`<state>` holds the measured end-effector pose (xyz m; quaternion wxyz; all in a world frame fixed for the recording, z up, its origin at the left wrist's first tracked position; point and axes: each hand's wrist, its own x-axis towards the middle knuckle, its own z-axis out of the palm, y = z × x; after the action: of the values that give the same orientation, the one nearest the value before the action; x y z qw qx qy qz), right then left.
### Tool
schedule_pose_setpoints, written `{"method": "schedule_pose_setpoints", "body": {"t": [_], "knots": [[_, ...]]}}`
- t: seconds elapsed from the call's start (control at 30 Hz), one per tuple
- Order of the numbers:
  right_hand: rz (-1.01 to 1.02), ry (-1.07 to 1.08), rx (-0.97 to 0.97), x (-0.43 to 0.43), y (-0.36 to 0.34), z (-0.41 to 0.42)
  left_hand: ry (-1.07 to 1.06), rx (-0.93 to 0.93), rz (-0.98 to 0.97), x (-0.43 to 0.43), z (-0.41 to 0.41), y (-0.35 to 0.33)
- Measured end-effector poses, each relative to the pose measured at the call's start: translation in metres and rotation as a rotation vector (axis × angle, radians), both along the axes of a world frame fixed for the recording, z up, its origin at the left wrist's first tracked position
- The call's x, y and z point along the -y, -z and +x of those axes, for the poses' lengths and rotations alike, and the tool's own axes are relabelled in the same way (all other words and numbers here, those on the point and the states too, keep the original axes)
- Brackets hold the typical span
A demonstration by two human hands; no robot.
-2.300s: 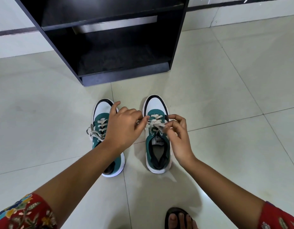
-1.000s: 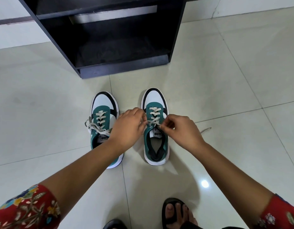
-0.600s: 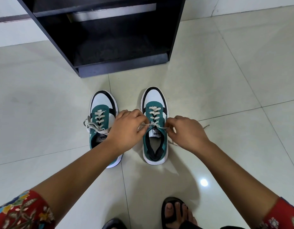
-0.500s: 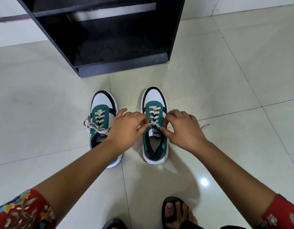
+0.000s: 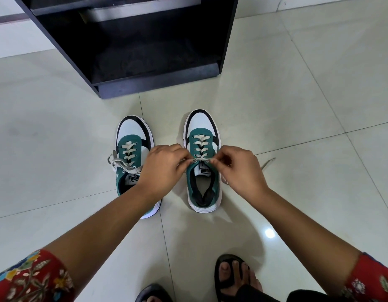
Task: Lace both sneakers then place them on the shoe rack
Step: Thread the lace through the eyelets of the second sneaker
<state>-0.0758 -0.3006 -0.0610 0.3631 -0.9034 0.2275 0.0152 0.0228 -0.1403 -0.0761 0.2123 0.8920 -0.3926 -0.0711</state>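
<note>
Two green-and-white sneakers stand side by side on the tiled floor, toes toward the rack. The right sneaker [image 5: 203, 149] has cream laces threaded to the top eyelets. My left hand [image 5: 164, 166] and my right hand [image 5: 238, 168] each pinch one end of its lace [image 5: 199, 159], pulled taut across the tongue. A loose lace tail [image 5: 267, 162] lies on the floor right of my right hand. The left sneaker [image 5: 132, 138] is laced with a loose knot [image 5: 123, 165] at its left side; my left forearm covers its heel.
A black shoe rack [image 5: 154, 83] stands just beyond the sneakers, its bottom shelf [image 5: 149, 57] open toward me. My sandalled feet [image 5: 232, 277] are at the bottom edge. Pale floor tiles spread to both sides.
My hands pulled the lace ends outward, came back together over the tongue, and now hold the lace stretched tight across the right sneaker. The view shifted slightly down.
</note>
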Motion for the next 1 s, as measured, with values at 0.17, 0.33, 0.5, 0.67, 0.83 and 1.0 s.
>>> {"method": "schedule_pose_setpoints", "body": {"t": [0.17, 0.33, 0.5, 0.67, 0.83, 1.0], "knots": [[0.246, 0.152, -0.098, 0.006, 0.008, 0.000, 0.000, 0.077, 0.056, -0.002, -0.001, 0.005], [0.362, 0.200, -0.086, 0.004, 0.011, -0.001, -0.028, 0.095, 0.095, -0.006, -0.001, 0.008], [0.387, 0.185, -0.087, 0.005, 0.010, -0.005, -0.019, 0.098, 0.074, -0.007, -0.002, 0.012], [0.415, 0.120, -0.101, 0.009, 0.015, -0.005, -0.099, -0.083, -0.046, -0.013, 0.002, 0.013], [0.834, 0.290, 0.131, 0.001, 0.013, 0.004, -0.273, -0.882, -0.563, 0.004, 0.002, -0.004], [1.163, 0.338, 0.277, -0.008, 0.012, 0.018, -0.404, -1.289, -0.707, 0.017, 0.001, -0.013]]}}
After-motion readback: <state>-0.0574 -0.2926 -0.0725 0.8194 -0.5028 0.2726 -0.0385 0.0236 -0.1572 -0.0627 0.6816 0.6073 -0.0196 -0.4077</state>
